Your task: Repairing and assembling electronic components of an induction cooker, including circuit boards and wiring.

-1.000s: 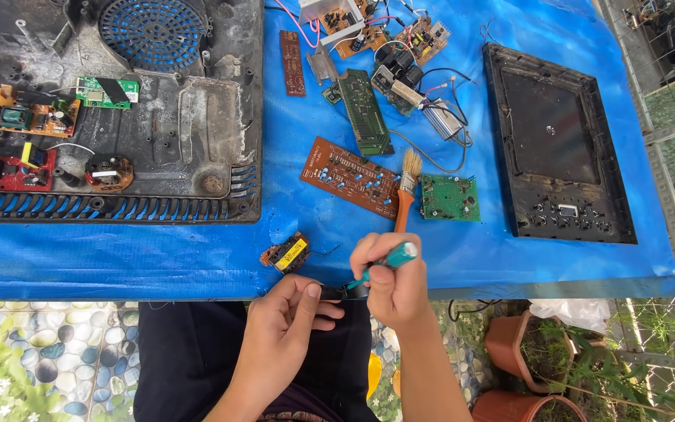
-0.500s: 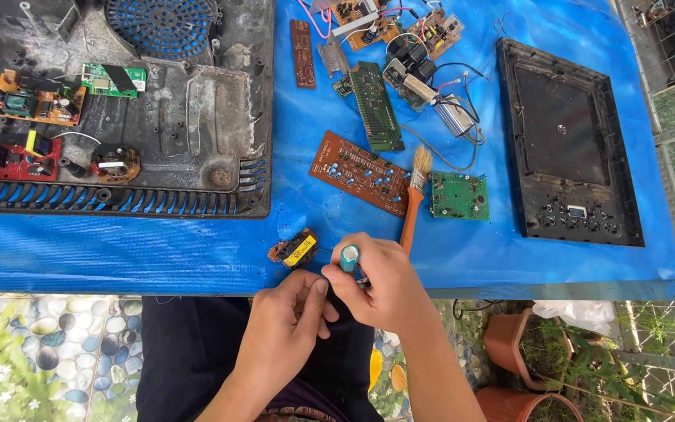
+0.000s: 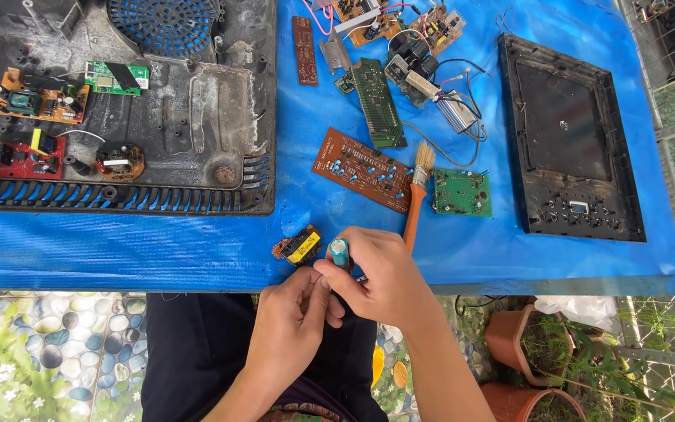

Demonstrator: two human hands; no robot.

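Since a second ago, drawn together at counter [image 3: 119, 250] edge, six o'clock: right hand [image 3: 380, 277] pinching teal-handled tool [image 3: 339, 252], left hand [image 3: 291, 328] curled closed beneath. Could slip off toward small transformer [image 3: 298, 246], grip being narrow.

We have a single view, worn on the head and facing almost straight down, close over the near edge of the blue table [image 3: 158, 250]. Both hands sit low at centre, the lap and pebbled floor [image 3: 48, 352] below, and the table's far side runs off the top.
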